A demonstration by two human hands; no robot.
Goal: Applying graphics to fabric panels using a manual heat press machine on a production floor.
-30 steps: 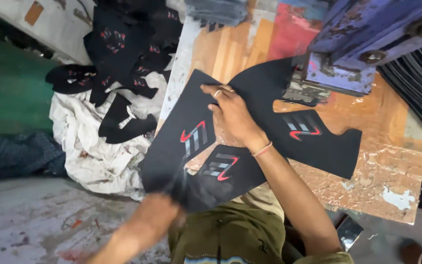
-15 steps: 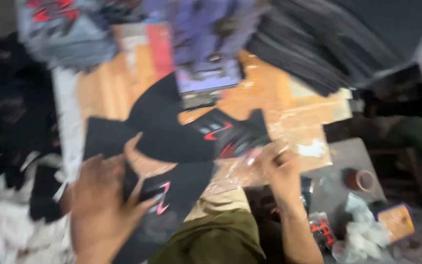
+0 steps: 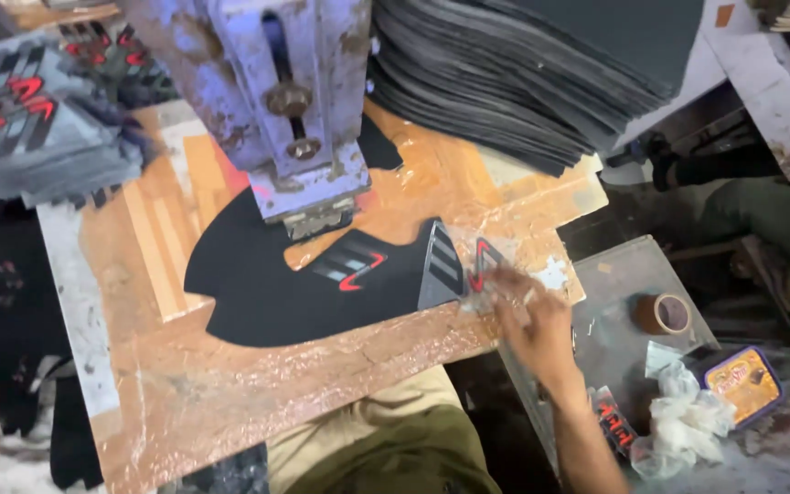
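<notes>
Lying flat under press [image 3: 299, 128]: black shoe-upper piece [image 3: 267, 284], red-grey stripes.

A single head-worn camera looks steeply down from close above onto the tape-covered wooden workbench [image 3: 230, 384], with the worn blue-white metal press [image 3: 276, 101] directly ahead.

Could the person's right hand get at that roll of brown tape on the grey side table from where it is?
Probably yes: the right hand rests at the wooden table's edge, and the tape roll lies close beside it with nothing between.
</notes>
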